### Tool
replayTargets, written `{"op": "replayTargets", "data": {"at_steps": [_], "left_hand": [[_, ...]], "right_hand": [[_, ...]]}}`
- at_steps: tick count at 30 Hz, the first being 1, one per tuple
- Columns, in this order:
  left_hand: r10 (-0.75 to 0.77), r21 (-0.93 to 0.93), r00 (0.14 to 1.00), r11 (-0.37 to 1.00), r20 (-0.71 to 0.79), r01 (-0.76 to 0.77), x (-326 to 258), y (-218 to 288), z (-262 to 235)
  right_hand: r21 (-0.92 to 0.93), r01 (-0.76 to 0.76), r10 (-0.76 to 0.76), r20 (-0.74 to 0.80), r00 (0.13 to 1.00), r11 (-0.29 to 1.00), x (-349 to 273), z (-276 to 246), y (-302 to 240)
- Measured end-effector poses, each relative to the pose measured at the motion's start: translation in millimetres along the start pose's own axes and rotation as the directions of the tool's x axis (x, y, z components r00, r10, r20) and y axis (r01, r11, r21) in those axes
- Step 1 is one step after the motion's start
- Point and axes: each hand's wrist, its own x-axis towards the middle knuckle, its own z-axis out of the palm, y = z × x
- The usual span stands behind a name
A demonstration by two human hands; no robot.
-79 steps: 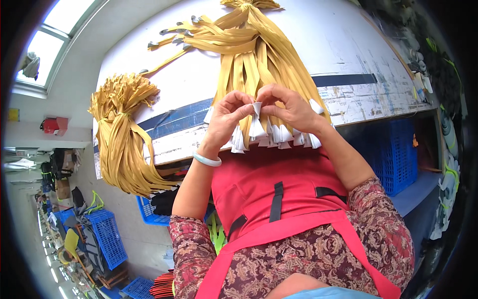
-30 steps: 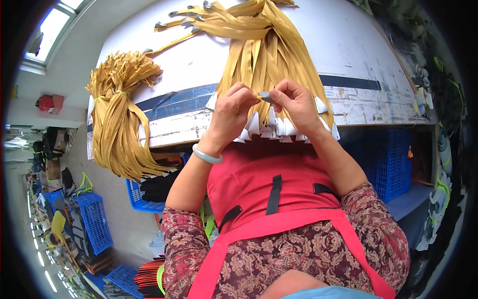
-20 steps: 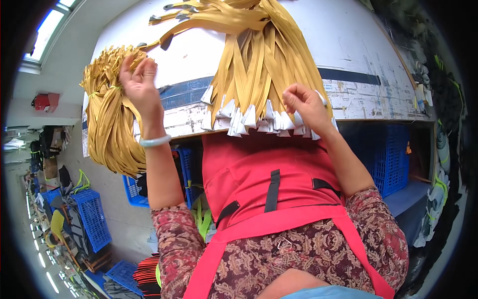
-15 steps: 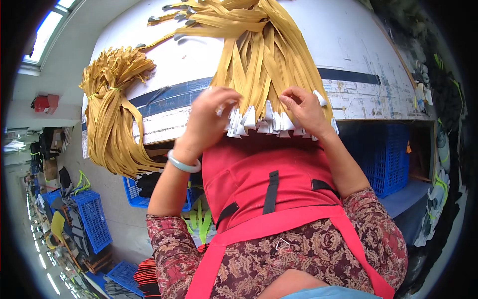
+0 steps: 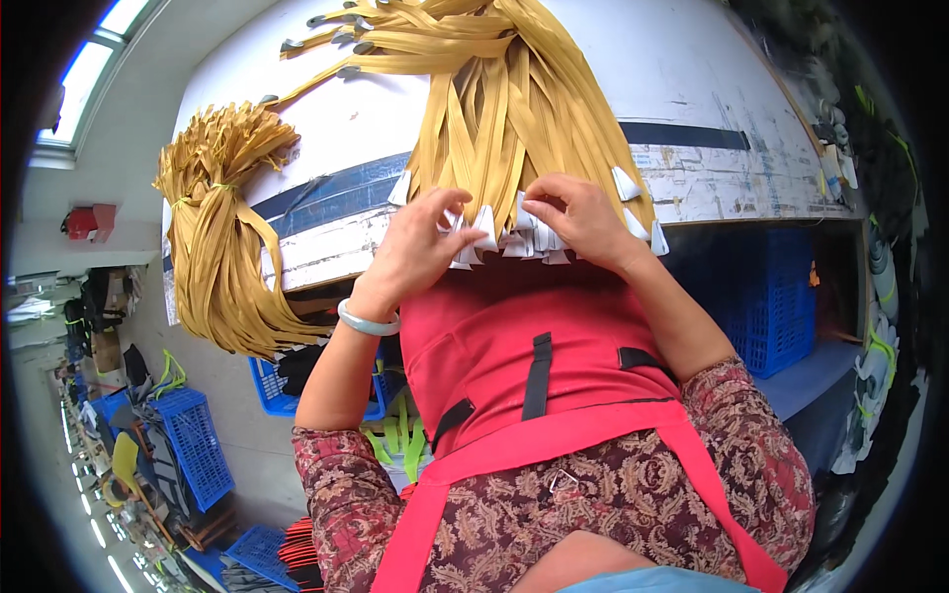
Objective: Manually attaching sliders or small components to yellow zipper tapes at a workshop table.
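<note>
White table (image 5: pixel 692 89) with gold tapes, read from left to right. At the table's left end, a tied tape bundle (image 5: pixel 213 252) lies partly on the top and droops past the front edge; a blue crate (image 5: pixel 272 383) sits below that edge. Between this bundle and the table's middle, a stretch of white top is crossed by a dark blue band (image 5: pixel 336 196) near the front edge; toward the far side, grey tape ends (image 5: pixel 364 47) point left. At the middle, the red apron (image 5: pixel 539 326) comes close against the front edge. To the right, white top extends to the table's right edge, above a second crate (image 5: pixel 776 316). The large tape bundle (image 5: pixel 539 109) spreads over the table's middle, its white tips (image 5: pixel 485 229) fanned along the front edge. Left hand (image 5: pixel 413 249), at the tips' left: thumb and forefinger parted, thumb beside one tip, contact uncertain. Right hand (image 5: pixel 590 222), over the tips' right part: fingers bent, thumb near forefinger; whether they pinch a tip cannot be told.
</note>
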Motion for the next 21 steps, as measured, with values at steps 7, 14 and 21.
{"op": "replayTargets", "data": {"at_steps": [7,14,21], "left_hand": [[-0.175,-0.271,0.985,0.949,-0.016,0.164,-19,-27,7],[-0.2,-0.586,0.979,0.799,-0.043,0.138,-15,-14,-17],[-0.037,-0.747,0.987,0.649,0.156,0.142,-8,-18,-22]], "right_hand": [[-0.008,0.02,-0.019,0.059,0.998,1.0,3,6,-6],[0.009,0.308,-0.308,0.024,0.951,0.951,13,34,-54],[0.141,0.365,-0.373,0.036,0.927,0.92,18,29,-48]]}}
